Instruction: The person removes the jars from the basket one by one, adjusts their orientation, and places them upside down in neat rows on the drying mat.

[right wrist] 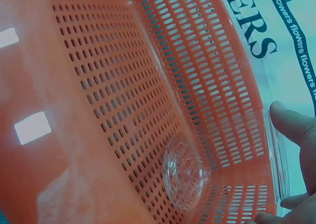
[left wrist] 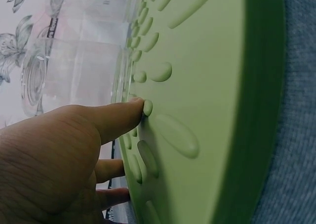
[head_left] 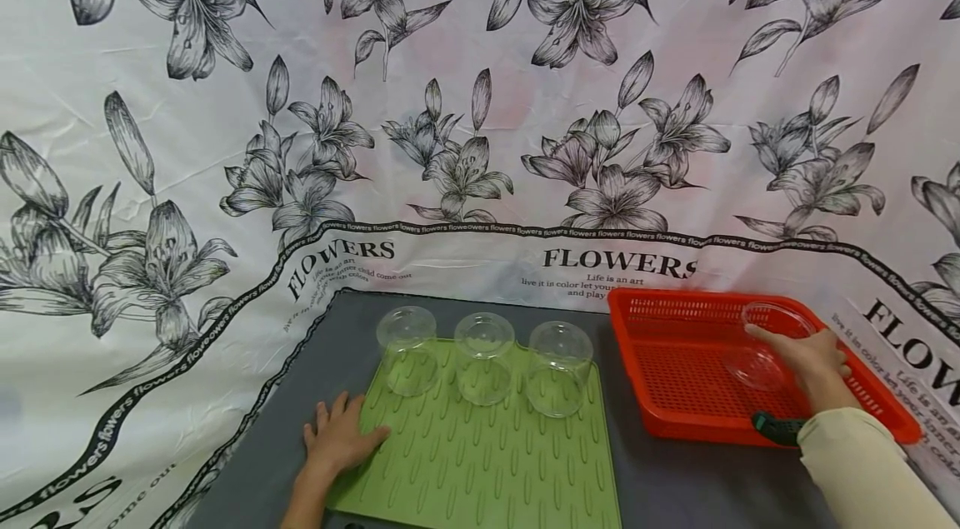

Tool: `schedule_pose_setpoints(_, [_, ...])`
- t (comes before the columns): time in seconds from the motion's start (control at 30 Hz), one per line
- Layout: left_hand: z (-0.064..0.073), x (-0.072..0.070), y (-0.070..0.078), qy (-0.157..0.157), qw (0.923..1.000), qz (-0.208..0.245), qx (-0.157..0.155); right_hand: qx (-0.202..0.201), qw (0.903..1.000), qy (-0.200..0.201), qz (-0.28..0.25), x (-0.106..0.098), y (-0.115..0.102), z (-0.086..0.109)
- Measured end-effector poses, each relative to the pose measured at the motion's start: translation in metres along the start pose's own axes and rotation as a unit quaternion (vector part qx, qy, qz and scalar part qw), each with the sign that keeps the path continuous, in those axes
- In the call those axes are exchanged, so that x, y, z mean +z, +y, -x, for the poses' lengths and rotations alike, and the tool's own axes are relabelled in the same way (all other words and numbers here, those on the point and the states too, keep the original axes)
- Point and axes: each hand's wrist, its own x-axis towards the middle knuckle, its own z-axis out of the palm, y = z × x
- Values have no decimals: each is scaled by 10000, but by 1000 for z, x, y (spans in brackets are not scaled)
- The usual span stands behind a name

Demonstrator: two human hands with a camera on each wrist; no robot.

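My right hand (head_left: 817, 358) grips a clear plastic jar (head_left: 756, 366) near its wide rim, inside the right end of the red basket (head_left: 671, 362). In the right wrist view the jar's round end (right wrist: 183, 172) shows against the basket's slotted wall. Spread out, my left hand (head_left: 337, 439) rests at the left edge of the green ridged mat (head_left: 480, 479); its thumb touches the mat top in the left wrist view. Three similar clear jars stand in a row along the mat's back part: a left jar (head_left: 407, 362), a middle jar (head_left: 483, 371) and a right jar (head_left: 557, 379).
A dark grey tabletop (head_left: 637, 483) lies under the mat and basket. White flower-printed cloth (head_left: 465, 162) hangs behind and at both sides. A dark band with a green patch (head_left: 778, 427) sits on the right wrist, beside the basket's front rim.
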Motion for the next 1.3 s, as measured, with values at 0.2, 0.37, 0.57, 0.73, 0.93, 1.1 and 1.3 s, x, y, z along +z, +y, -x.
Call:
schedule_pose_setpoints(0.2, [0,3,-1,108,9999,-15,55,-11,9999,-9,101,0,1,0])
schedule_pose_setpoints(0.37, [0,2,-1,88,9999,64,68,-135,9998,-92,-129,0,4,-5])
schedule_pose_setpoints(0.57, [0,1,-1,26,9999,85,63,-183,9994,-176,-247,0,5,-8])
schedule_pose_setpoints(0.73, [0,2,-1,9,10000,62,46,-220,9994,-170,-188,1,8,-9])
schedule_pose_setpoints(0.93, [0,2,-1,35,10000,-2,27,-249,9987,-189,-405,-1,10,-12])
schedule_pose_setpoints(1.1, [1,2,0,24,10000,-6,17,-165,9979,-161,-601,-1,12,-13])
schedule_pose_setpoints(1.3, [0,2,-1,3,10000,15,37,-166,9957,-82,-906,-1,9,-15])
